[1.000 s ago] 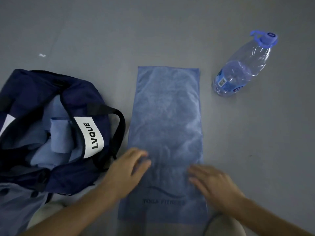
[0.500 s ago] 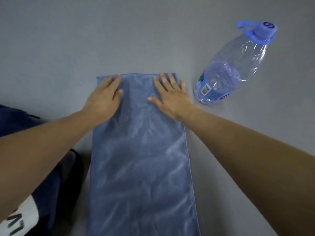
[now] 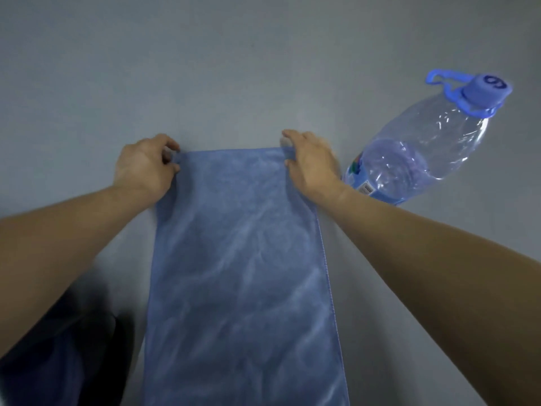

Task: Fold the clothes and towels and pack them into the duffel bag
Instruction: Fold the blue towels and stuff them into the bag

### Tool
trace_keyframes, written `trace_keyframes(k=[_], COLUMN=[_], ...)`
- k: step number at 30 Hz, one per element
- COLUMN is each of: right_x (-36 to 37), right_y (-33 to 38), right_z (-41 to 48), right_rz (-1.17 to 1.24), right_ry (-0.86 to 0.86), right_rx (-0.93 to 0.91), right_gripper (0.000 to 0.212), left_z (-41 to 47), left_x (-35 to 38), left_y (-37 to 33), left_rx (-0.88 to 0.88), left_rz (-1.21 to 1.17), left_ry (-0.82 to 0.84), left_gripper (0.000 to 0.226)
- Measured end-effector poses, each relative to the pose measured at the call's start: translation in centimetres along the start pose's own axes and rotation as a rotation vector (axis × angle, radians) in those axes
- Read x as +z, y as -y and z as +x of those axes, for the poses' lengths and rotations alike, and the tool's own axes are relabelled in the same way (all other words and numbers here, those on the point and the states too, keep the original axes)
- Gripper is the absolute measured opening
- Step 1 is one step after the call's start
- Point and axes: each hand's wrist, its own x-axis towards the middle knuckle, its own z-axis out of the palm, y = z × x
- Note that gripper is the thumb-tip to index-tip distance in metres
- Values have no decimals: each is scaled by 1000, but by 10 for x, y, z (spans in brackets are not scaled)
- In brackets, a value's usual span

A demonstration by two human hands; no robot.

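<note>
A long blue towel (image 3: 240, 273) lies flat on the grey floor, folded lengthwise into a narrow strip that runs from the bottom edge to the middle of the view. My left hand (image 3: 143, 168) pinches its far left corner. My right hand (image 3: 310, 162) pinches the far right corner. Both arms are stretched forward along the towel's sides. The dark navy duffel bag (image 3: 67, 361) shows only as a corner at the lower left, partly hidden under my left forearm.
A large clear plastic water bottle (image 3: 424, 148) with a blue cap and handle lies on its side just right of my right hand. Grey floor (image 3: 234, 68) spreads beyond the towel's far edge.
My hands went from the towel's near end to its far end. They lay flat on the cloth half a second ago; now their fingers are closed on the two far corners.
</note>
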Motion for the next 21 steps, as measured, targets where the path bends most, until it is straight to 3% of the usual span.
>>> trace_keyframes(k=[4, 7, 12, 17, 21], right_x=[-13, -22, -65, -107, -117], right_y=[-3, -4, 13, 18, 3], right_z=[12, -8, -57, -154, -259], right_rz=[133, 268, 391, 614, 554], right_ry=[159, 45, -119, -36, 66], right_rx=[165, 179, 73, 20, 0], right_gripper=[25, 8, 16, 16, 20], left_z=[6, -6, -59, -164, -259], left_x=[-10, -23, -64, -105, -111], left_y=[-5, -5, -10, -24, -25], left_rx=[-76, -49, 32, 97, 189], left_rz=[30, 25, -140, -202, -167], left_ry=[97, 16, -169, -197, -170], left_gripper=[14, 19, 14, 10, 7])
